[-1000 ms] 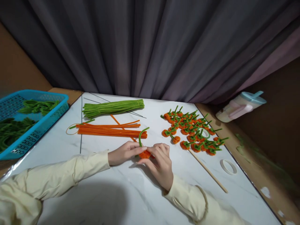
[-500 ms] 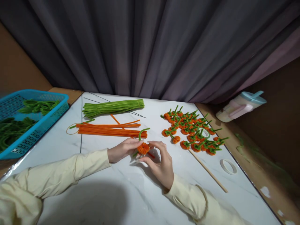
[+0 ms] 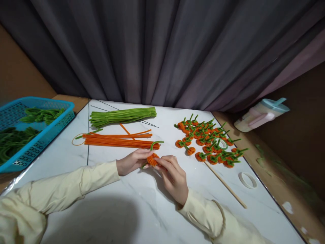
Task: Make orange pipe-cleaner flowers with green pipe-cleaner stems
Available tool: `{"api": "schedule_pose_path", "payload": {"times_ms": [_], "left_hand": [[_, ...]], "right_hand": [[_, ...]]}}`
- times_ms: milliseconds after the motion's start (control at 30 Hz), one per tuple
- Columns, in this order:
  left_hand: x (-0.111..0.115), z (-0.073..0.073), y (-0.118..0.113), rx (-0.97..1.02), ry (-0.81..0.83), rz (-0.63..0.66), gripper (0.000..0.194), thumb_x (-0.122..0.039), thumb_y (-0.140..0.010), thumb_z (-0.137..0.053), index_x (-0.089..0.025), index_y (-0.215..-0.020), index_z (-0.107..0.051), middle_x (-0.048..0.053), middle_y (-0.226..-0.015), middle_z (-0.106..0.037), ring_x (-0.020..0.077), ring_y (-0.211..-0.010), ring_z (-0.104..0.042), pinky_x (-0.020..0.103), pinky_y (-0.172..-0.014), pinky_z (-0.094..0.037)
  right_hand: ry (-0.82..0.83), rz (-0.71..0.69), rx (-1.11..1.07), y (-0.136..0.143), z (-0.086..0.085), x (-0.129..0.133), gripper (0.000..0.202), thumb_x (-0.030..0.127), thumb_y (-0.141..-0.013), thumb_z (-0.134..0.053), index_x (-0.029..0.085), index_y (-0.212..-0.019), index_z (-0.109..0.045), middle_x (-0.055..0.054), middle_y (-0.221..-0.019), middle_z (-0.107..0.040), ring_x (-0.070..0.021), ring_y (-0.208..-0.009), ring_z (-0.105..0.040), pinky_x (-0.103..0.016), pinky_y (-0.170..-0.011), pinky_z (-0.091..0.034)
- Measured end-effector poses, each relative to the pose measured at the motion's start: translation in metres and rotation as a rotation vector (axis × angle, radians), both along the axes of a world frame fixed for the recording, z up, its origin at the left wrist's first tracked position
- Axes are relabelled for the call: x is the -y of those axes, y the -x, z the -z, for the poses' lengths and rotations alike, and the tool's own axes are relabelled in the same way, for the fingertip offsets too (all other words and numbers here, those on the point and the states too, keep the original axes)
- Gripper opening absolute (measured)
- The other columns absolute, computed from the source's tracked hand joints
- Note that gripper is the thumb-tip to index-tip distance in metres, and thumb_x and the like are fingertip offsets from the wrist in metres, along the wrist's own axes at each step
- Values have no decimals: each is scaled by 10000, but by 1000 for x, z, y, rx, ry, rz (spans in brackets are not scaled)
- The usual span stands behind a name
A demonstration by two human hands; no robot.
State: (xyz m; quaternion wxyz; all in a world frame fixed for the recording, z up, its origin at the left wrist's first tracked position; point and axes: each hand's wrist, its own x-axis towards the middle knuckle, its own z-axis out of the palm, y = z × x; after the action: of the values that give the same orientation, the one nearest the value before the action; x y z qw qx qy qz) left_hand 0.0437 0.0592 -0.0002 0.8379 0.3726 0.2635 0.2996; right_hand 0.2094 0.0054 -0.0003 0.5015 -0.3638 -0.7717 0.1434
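Note:
Near the middle of the table, my left hand (image 3: 134, 162) pinches a small orange pipe-cleaner pumpkin (image 3: 152, 159). A green pipe cleaner (image 3: 155, 143) curves up from behind it, and a short green end pokes out below. On the pumpkin's right side, my right hand (image 3: 174, 176) presses with closed fingertips, partly hiding it. Just beyond my hands lie orange pipe cleaners (image 3: 114, 141) in a loose bundle. Farther back is a thick bundle of green pipe cleaners (image 3: 123, 116). Several similar orange pumpkins with green stems (image 3: 205, 137) are grouped to the right.
A blue basket (image 3: 50, 134) with green pipe-cleaner pieces stands at left. At right are a wooden stick (image 3: 225, 185), a white tape roll (image 3: 247, 180) and another roll (image 3: 220, 143) among the pumpkins. A lidded cup (image 3: 261, 115) stands beyond the table's right edge. Dark curtains hang behind.
The pumpkin has turned and shifted slightly left. My right hand's fingers have closed in on its right side; the orange end that stuck out at lower right is no longer visible.

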Motion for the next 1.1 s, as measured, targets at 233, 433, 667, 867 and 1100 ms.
{"api": "schedule_pose_path", "payload": {"times_ms": [233, 433, 667, 867, 1100], "left_hand": [[0, -6, -1, -101, -24, 50, 339, -410, -738, -658, -102, -627, -569, -2, -584, -481, 85, -545, -376, 224, -505, -267], [-1, -5, 0, -164, -31, 42, 343, -422, -722, -650, -107, -625, -555, 1, -588, -478, 95, -562, -389, 231, -520, -267], [0, -7, 2, -272, -112, 73, 358, -459, -711, -614, -105, -669, -588, 12, -603, -490, 111, -570, -404, 245, -544, -296], [0, -6, 3, -266, -171, 124, 385, -493, -736, -589, -112, -681, -580, 16, -622, -516, 124, -594, -436, 256, -590, -334], [5, -3, 6, -231, -394, 110, 467, -575, -844, -427, -128, -806, -557, 41, -785, -562, 152, -751, -498, 282, -735, -404]], "right_hand": [[2, -50, 16, 0, 0, 1, 259, 84, -838, -551, 185, -1075, -569, -71, -846, -610, -166, -772, -545, -318, -673, -491], [-42, -111, 12, 1, 2, 1, 355, 46, -829, -547, 172, -1160, -535, -91, -883, -629, -168, -791, -564, -307, -673, -516], [-86, -153, 24, 1, 5, 2, 400, 5, -810, -540, 140, -1187, -519, -120, -909, -636, -181, -794, -563, -335, -681, -519], [-100, -189, 34, 0, 5, 3, 426, -25, -794, -533, 110, -1197, -508, -139, -915, -636, -189, -806, -562, -346, -689, -518], [-46, -121, -23, -1, 2, 3, 416, 11, -824, -500, 166, -1210, -519, -109, -895, -627, -173, -786, -559, -322, -660, -520]]}}
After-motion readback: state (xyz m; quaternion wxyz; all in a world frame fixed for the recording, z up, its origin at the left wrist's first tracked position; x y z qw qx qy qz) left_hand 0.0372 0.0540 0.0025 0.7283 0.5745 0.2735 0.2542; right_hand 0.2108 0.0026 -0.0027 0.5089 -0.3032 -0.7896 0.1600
